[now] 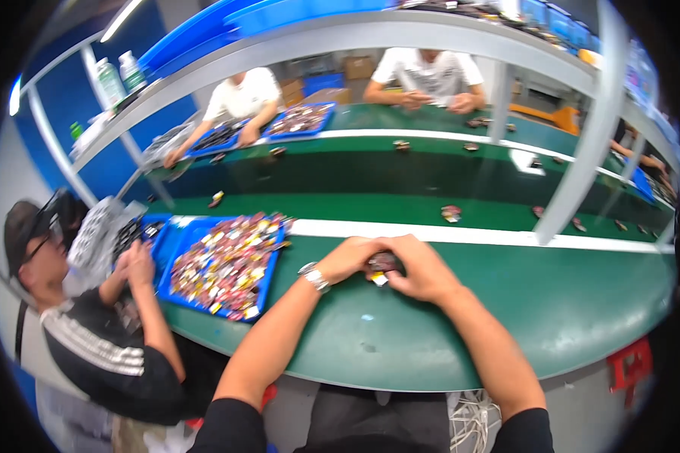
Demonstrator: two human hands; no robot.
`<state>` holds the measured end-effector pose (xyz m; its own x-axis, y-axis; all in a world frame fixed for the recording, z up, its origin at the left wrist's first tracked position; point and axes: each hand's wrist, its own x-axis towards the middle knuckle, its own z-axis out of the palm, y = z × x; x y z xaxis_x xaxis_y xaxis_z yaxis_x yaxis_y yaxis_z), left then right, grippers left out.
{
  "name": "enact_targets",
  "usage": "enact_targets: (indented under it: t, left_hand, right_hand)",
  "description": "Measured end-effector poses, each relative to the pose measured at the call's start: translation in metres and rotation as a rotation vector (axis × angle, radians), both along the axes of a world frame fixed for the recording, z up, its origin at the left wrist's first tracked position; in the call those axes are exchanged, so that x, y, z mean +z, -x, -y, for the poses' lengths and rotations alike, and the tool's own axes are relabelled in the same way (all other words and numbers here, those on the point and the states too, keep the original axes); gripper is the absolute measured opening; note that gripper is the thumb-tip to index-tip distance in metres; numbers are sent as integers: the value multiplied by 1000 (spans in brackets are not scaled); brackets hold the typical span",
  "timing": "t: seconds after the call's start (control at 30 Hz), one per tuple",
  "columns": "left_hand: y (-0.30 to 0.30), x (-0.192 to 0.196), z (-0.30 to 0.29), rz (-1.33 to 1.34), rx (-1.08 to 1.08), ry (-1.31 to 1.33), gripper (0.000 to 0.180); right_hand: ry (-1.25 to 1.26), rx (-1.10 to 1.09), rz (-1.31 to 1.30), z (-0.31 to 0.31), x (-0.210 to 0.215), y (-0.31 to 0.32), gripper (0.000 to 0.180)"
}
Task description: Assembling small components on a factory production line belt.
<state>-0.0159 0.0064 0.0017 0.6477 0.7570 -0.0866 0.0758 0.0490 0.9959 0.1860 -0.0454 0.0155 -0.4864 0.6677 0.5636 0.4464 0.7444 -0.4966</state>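
While L hand (349,257) & R hand (427,270), fingers curled, pinched a small dark rounded yellow-tabbed piece (383,262) over the near smooth green tabletop (408,340), I judged it prob. mid-handling; next called for steady grip.

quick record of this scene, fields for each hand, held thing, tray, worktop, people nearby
left grip: left hand, fingers around a small dark part
right grip: right hand, closed in on the same part
held thing: light and yellow patch at its lower end; too small to identify
wrist: silver-coloured watch, left arm
tray: blue tray, left of the hands, heaped with small mixed-colour parts
worktop: green table
people nearby: person in striped dark top at left; two in white tops across
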Motion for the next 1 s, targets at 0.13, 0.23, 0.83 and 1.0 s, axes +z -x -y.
enact_targets:
  t: [0.13,0.23,0.83,1.0]
  left_hand:
    - [-4,-15,-14,207,-107,106,34]
    - [-13,-6,-8,338,0,196,39]
    - [-20,-5,6,383,178,125,29]
    - [-19,-4,4,396,154,152,31]
  right_hand:
    - [-35,-92,5,7,13,-9,56]
    - [-43,-269,-97,0,2,-12,47]
    - [140,-365,-311,-4,-9,5,34]
    - [85,-190,-142,-8,-12,-10,33]
